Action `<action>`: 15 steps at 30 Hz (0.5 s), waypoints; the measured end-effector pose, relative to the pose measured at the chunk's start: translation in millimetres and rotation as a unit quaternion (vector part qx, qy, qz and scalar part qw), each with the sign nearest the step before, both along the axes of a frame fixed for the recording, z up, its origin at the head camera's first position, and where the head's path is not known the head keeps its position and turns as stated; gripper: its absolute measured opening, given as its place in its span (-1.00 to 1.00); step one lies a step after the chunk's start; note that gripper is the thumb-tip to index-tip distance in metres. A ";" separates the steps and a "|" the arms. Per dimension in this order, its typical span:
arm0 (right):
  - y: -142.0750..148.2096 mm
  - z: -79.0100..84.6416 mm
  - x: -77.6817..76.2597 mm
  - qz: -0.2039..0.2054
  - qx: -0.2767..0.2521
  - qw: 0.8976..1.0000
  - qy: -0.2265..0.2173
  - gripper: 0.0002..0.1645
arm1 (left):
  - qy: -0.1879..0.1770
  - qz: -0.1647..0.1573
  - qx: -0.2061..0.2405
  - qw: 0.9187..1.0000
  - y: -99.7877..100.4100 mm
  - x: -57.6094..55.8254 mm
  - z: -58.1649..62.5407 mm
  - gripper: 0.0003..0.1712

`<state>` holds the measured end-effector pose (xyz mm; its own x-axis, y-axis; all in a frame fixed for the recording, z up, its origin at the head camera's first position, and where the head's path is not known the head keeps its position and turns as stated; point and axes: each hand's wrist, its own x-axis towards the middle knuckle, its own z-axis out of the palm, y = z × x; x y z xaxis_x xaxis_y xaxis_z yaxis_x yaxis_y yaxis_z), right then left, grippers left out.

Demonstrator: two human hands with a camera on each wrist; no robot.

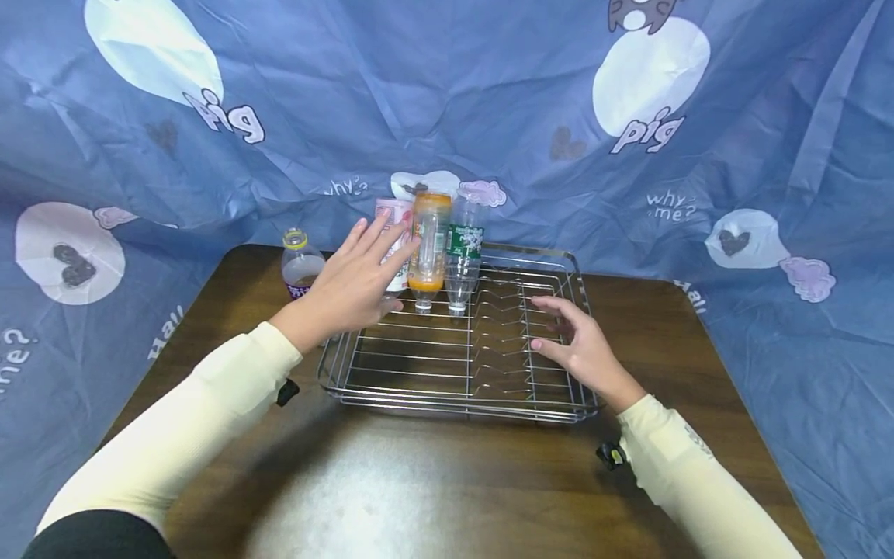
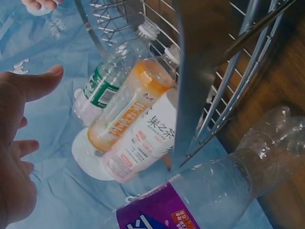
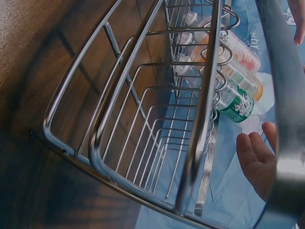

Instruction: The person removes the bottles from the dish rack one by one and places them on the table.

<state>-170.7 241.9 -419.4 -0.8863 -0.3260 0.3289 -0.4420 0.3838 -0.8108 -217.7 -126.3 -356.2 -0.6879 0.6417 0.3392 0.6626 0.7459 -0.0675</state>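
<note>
Three empty plastic bottles stand neck-down in a wire rack (image 1: 469, 404). They are a bottle with a pink-and-white label (image 2: 140, 143), one with an orange label (image 1: 428, 248) and a clear one with a green label (image 1: 464, 252). My left hand (image 1: 359, 276) is spread in front of the pink-and-white one in the head view, its fingers apart and holding nothing. In the left wrist view a gap shows between hand and bottles. Over the rack's right side my right hand (image 1: 576, 341) hovers, thumb and fingers apart, with nothing between them.
Left of the rack, an upright clear bottle (image 1: 303, 268) with a purple label and yellow neck ring stands on the brown wooden table (image 1: 447, 481). Wavy wire dividers (image 1: 499, 334) run along the rack's middle. A blue printed cloth (image 1: 447, 93) hangs behind the table.
</note>
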 end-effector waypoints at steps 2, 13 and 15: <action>1.3 -0.3 0.0 -0.002 -0.001 1.000 -0.001 -0.26 | -0.006 0.004 -0.012 1.000 1.6 -0.8 0.4 0.19; 6.7 1.2 1.8 -0.009 0.000 1.000 -0.006 -0.27 | -0.045 0.003 -0.043 0.998 10.4 -9.1 -3.7 0.27; 7.7 0.6 1.9 -0.011 0.007 1.000 -0.006 -0.27 | -0.058 0.005 -0.048 0.997 12.0 -10.4 -4.8 0.29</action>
